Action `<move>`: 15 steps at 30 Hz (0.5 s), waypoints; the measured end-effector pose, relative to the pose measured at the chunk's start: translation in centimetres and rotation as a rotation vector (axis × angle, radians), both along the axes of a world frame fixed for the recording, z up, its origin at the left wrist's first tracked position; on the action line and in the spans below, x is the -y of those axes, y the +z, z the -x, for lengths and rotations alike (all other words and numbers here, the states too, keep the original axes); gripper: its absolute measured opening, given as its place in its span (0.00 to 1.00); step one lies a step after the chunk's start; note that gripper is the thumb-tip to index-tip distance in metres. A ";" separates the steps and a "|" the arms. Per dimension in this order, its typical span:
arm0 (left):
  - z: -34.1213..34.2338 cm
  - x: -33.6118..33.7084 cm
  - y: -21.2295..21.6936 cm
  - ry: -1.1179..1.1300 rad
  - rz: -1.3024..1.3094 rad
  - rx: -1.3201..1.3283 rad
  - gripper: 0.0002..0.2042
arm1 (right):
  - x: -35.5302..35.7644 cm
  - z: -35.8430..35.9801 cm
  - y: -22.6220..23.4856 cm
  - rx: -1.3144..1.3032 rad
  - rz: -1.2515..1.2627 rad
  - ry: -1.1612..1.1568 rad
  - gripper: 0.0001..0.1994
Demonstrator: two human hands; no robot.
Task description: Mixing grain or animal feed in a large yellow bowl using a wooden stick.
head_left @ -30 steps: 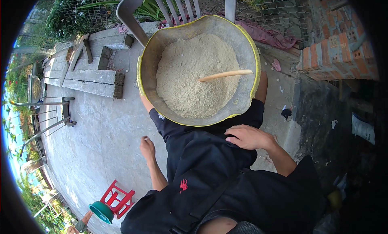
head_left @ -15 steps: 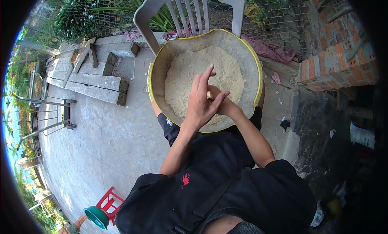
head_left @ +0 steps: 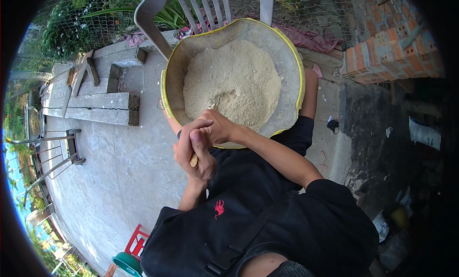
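Observation:
A large round tub (head_left: 301, 93) with a yellow rim stands before me against a grey slatted plastic chair (head_left: 152, 21). Pale, dry, crumbly powder (head_left: 244, 76) covers its bottom, with a small hollow near the middle. At the tub's near left rim, both hands are closed together around a wooden-handled tool (head_left: 193, 160). My left hand (head_left: 195, 150) wraps the butt of the handle, whose rounded end shows beside the thumb. Farther forward, my right hand (head_left: 217, 127) grips over the powder. The tool's working end is hidden by the right hand and the powder.
Concrete beams (head_left: 95, 105) with loose boards lie to the left, beyond a hand cart (head_left: 69, 148). A red plastic stool (head_left: 137, 241) and a green basin (head_left: 126, 263), near another person's hand, are at lower left. A brick wall (head_left: 382, 57) stands on the right.
My left hand was open with fingers stretched above the powder; now it is closed on the handle. Both hands have moved left and toward my body. A hollow shows in the powder.

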State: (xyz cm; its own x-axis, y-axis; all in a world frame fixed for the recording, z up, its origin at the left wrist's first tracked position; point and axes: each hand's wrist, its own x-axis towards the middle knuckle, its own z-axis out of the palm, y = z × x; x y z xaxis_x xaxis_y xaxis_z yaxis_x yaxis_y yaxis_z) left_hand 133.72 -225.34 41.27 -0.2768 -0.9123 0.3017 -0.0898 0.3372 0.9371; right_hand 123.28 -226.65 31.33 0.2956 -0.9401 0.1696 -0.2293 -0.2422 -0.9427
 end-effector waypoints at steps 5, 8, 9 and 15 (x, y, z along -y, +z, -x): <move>3.9 -0.1 1.4 -0.151 -0.035 0.044 0.22 | -2.1 0.6 -2.5 0.079 -0.074 -0.190 0.26; 4.8 0.2 0.7 -0.168 -0.228 -0.055 0.24 | -3.7 2.7 -1.9 -0.060 -0.193 -0.252 0.18; 5.0 0.3 0.0 -0.150 -0.350 -0.178 0.25 | -4.1 3.5 -2.0 -0.157 -0.239 -0.260 0.14; 5.7 1.1 -4.2 -0.116 -0.104 -0.217 0.25 | -2.2 6.3 -1.4 -0.339 -0.261 -0.160 0.11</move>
State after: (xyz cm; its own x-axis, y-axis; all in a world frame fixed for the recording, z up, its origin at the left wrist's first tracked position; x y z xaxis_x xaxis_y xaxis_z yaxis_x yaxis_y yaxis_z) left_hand 128.04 -226.41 37.08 -0.3201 -0.9075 0.2718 0.1505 0.2346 0.9604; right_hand 117.02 -224.40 29.96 0.1412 -0.9769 -0.1602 -0.5505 0.0570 -0.8329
